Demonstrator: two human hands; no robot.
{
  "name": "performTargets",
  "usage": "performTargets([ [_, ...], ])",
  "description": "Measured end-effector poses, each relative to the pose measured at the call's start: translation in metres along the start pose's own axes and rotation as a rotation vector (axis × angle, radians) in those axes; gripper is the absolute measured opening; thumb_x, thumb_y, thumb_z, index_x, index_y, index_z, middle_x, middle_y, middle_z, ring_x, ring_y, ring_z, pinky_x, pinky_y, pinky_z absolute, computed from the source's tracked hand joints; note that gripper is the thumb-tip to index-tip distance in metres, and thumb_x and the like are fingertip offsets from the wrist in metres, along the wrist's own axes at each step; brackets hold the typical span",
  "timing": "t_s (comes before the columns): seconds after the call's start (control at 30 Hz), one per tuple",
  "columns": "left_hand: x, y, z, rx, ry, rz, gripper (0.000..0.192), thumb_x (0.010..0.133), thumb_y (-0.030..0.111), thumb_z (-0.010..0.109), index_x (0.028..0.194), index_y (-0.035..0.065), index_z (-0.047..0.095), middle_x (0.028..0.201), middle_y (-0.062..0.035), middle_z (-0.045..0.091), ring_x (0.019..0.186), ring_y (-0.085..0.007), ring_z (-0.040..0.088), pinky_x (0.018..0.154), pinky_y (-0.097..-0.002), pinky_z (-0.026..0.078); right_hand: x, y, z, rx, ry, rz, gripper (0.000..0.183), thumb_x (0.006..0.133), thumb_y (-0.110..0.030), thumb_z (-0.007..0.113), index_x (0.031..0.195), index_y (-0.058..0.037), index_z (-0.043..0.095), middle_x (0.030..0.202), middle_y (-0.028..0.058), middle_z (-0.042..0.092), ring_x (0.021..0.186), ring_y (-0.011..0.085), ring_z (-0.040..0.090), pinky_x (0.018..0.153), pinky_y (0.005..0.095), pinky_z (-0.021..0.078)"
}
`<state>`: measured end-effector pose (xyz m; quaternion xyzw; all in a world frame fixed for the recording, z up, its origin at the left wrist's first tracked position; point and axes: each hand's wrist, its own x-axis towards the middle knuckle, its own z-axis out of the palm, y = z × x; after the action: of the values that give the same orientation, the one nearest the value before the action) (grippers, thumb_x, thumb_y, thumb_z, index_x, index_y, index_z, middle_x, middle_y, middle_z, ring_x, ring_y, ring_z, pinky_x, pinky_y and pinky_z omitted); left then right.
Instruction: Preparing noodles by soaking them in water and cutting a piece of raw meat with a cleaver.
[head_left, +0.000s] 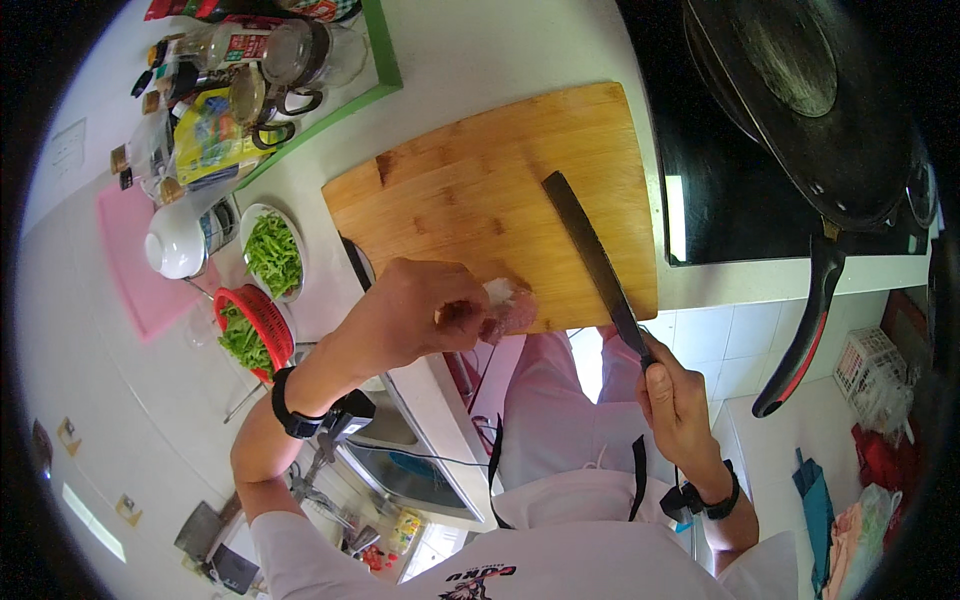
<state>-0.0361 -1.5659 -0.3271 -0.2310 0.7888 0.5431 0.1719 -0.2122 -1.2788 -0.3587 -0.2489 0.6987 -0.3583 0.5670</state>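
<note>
My left hand (420, 307) has its fingers closed on a piece of raw pinkish meat (513, 309) with a pale fatty part. The meat is over the near edge of a wooden cutting board (480, 180). In my right hand (675, 412) is a knife (596, 251), gripped by its handle. The long dark blade slants across the right side of the board, its tip pointing away from me. A gap separates blade and meat. Whether the meat touches the board, I cannot tell.
A black frying pan (802, 142) sits on the black cooktop (697, 202) at the right, its handle jutting towards me. Leftward are a plate of cut green vegetables (274, 253), a red basket (262, 322) of greens, a white bowl (174, 244), and several bottles and jars (289, 52).
</note>
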Motion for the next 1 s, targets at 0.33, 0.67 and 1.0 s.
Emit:
performTargets([
  [0.33,-0.015,-0.027,0.040,-0.839,0.530,-0.103,0.013,0.095,0.009,0.062,0.086,-0.0005,0.063,0.073,-0.0048,0.064,0.059,-0.0111,0.058,0.053,-0.0244,0.046,-0.002,-0.004,0.010,-0.006,0.071,-0.115,0.057,0.108,-0.041,0.032,0.139,0.0044,0.049,0.057,-0.0034,0.043,0.046,0.0033,0.040,0.043,0.0199,0.0316],
  [0.67,-0.035,-0.060,0.169,-1.381,1.256,-0.130,0.009,0.096,0.005,0.059,0.090,-0.0018,0.062,0.078,-0.0087,0.064,0.066,-0.0133,0.057,0.063,-0.0238,0.046,-0.017,-0.002,0.043,-0.130,-0.036,-0.092,0.056,0.108,-0.039,0.032,0.139,0.0041,0.049,0.055,-0.0040,0.042,0.046,0.0035,0.038,0.043,0.0213,0.0307],
  [1.0,-0.070,-0.087,0.189,-2.224,0.866,-0.102,0.039,0.099,0.025,0.052,0.116,-0.0097,0.052,0.112,-0.0214,0.060,0.109,-0.0281,0.061,0.099,-0.0370,0.053,-0.023,-0.016,0.088,-0.285,-0.065,-0.187,0.062,0.108,-0.046,0.028,0.133,0.0059,0.051,0.057,-0.0037,0.042,0.044,0.0033,0.037,0.040,0.0207,0.0288],
])
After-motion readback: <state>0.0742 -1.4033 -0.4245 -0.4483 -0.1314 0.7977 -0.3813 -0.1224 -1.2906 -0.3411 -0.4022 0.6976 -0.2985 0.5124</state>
